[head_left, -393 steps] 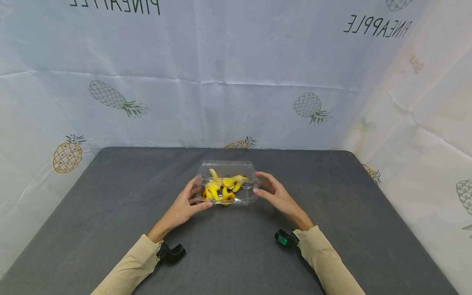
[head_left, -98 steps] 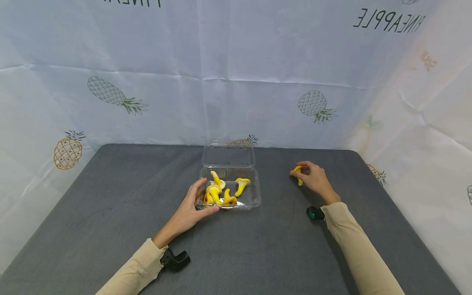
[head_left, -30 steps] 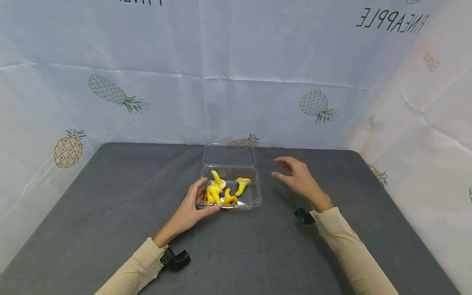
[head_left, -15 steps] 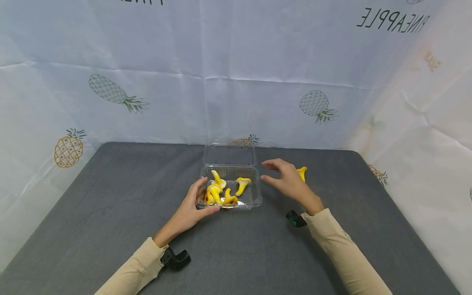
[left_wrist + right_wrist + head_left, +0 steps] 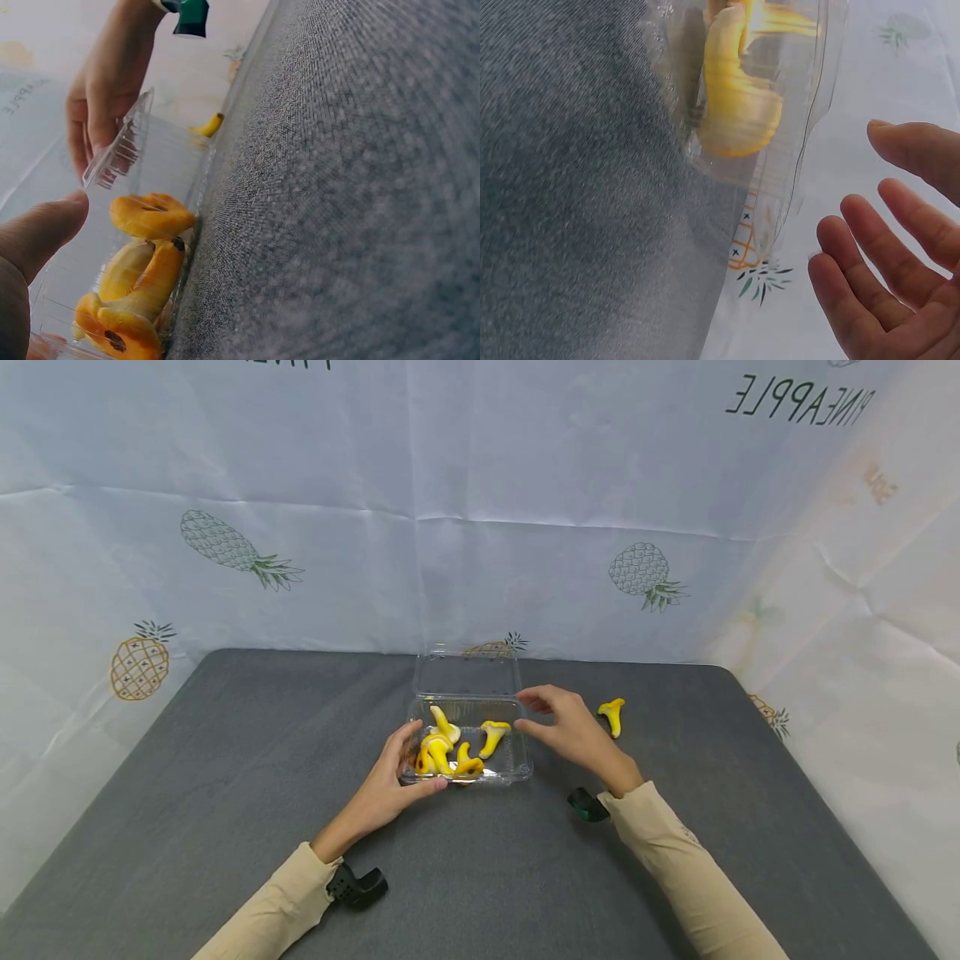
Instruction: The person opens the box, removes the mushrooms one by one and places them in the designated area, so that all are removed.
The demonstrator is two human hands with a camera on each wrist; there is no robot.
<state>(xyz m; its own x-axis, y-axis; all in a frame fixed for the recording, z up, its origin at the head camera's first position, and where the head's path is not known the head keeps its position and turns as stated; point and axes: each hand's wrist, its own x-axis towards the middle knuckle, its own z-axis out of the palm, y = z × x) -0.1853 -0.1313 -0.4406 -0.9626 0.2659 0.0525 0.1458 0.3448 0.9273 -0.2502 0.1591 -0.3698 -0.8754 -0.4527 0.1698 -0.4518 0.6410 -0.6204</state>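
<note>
A clear plastic clamshell container [image 5: 474, 698] stands on the table with its lid raised at the back. Inside lie several yellow chanterelle mushrooms [image 5: 492, 738]; the left wrist view shows a few orange-yellow caps [image 5: 151, 216] through the wall. My left hand [image 5: 386, 781] holds the container's left end, thumb along the front rim and fingers round the side, partly hidden. Close to the container's right end is my right hand [image 5: 566, 727], holding nothing; in the right wrist view its fingers are spread and apart from the plastic. One chanterelle mushroom [image 5: 613, 717] lies on the table to its right.
The dark grey cloth-covered table [image 5: 300, 727] reaches back to a pale curtain [image 5: 510, 468] printed with pineapples. A black wrist mount [image 5: 356, 887] sits on the left sleeve, and another [image 5: 587, 804] on the right.
Having let go of one mushroom on the table at the right, my right hand has moved left to the container's right side. The lid, shut at first, stands raised. My left hand stays put.
</note>
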